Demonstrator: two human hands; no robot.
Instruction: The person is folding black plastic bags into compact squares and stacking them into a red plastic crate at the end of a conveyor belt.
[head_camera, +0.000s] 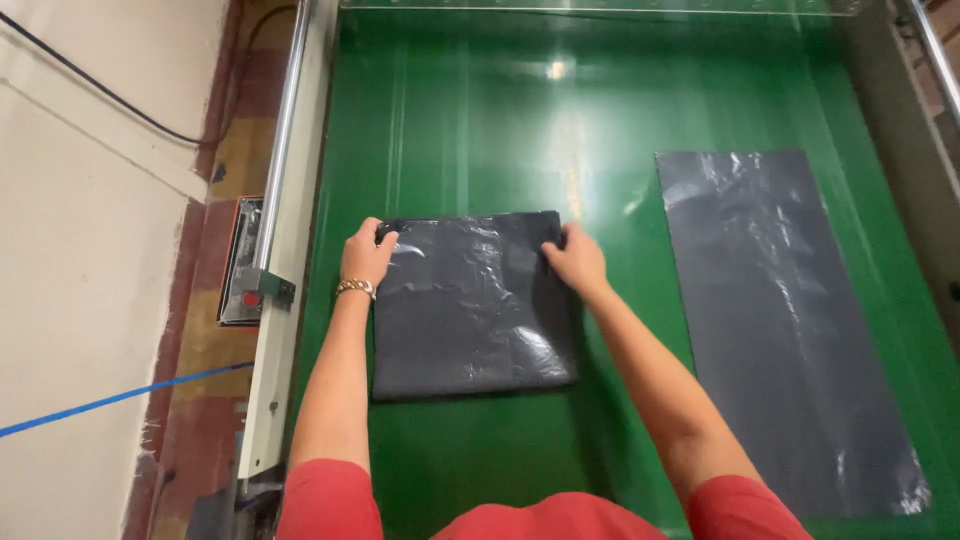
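Far left of frame: a pale wall, a blue taped line (110, 400) and a small metal control box with a red button (243, 262) beside a steel rail (283, 140). Centre: a folded dark grey plastic bag (470, 310) lies on the glossy green conveyor surface (480, 120). The left hand (366, 255) pinches its upper left corner; the right hand (576, 262) presses its upper right edge, fingers curled. Right of frame: a long flat dark grey plastic sheet (780, 330), lying apart, unobstructed.

We look down on a glossy green work surface (470, 120) catching overhead light glare (558, 70). A metal rail (283, 150) edges its left side, and beyond it lies a pale floor (80, 250) crossed by a blue line (120, 397) and a black cable (90, 85).
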